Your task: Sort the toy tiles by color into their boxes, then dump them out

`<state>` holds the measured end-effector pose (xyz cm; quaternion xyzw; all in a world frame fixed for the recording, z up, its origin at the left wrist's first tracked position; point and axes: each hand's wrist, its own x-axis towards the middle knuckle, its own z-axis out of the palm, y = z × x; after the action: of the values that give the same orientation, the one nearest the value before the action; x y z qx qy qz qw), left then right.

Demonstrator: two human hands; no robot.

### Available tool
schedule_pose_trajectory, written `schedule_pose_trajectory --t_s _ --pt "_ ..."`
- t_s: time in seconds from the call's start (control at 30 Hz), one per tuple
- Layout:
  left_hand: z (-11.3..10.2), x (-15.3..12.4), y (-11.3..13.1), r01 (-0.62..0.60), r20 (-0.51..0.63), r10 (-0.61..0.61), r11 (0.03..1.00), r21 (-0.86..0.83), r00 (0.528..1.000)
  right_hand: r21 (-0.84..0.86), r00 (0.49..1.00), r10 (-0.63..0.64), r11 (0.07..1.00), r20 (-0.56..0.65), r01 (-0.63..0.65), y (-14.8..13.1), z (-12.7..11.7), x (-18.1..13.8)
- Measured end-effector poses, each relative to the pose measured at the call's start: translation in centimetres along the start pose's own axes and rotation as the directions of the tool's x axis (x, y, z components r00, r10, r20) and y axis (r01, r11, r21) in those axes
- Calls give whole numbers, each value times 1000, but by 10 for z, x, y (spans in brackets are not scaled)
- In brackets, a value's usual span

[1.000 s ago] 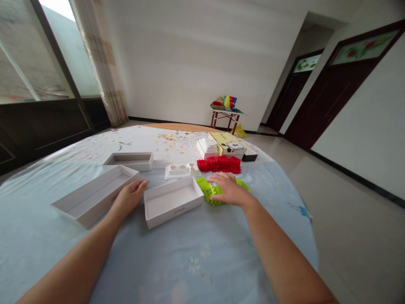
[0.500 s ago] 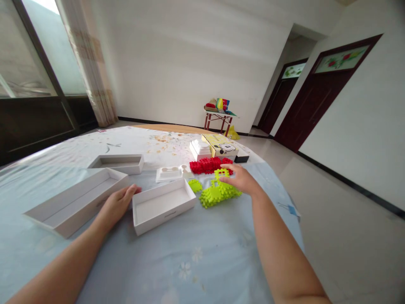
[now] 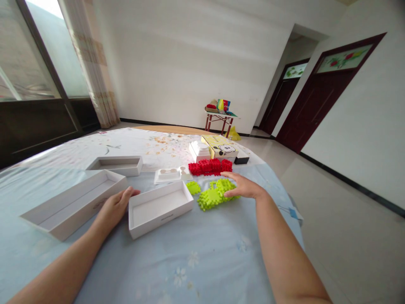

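Note:
My right hand (image 3: 243, 186) hovers at the right side of a pile of lime-green interlocking plastic pieces (image 3: 210, 196). Its thumb and fingers are spread apart with nothing between them. Behind the pile lies a row of red interlocking pieces (image 3: 207, 167), and a single flat green piece (image 3: 193, 188) rests to its left. My left hand (image 3: 114, 207) lies on the cloth, fingers stretched out, between a long white box (image 3: 68, 219) and a smaller white open box (image 3: 161, 219). Its fingertips come close to the smaller box; whether they touch it I cannot tell.
A grey-white tray box (image 3: 133, 167) and a white molded insert (image 3: 169, 175) lie farther back. Beyond the red pieces stand white stacked trays (image 3: 200, 150), a yellow cartoon box (image 3: 221, 147) and a black box (image 3: 242, 158). The round table's edge (image 3: 295, 217) curves down the right.
The green piece that my right hand held upright now lies on the green pile, and the hand has let go and lowered slightly. My left hand stays about where it was.

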<state>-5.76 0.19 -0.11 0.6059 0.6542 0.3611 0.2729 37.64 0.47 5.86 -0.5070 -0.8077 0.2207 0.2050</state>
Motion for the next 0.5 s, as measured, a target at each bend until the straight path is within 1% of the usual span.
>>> schedule_pose_trajectory --t_s 0.13,0.23,0.33,0.5 --pt "1 -1 0 4 9 -4 999 -34 1000 -79 996 41 996 81 -35 -3 4 2" --pt "0 -3 2 5 32 -3 998 -68 999 -109 992 68 992 107 -56 -7 6 2" --pt "1 -5 3 2 61 3 996 -91 998 -139 991 94 987 98 -80 -8 7 3" --pt "1 -6 4 -21 48 25 996 -89 999 -143 995 79 987 55 -70 -1 10 5"
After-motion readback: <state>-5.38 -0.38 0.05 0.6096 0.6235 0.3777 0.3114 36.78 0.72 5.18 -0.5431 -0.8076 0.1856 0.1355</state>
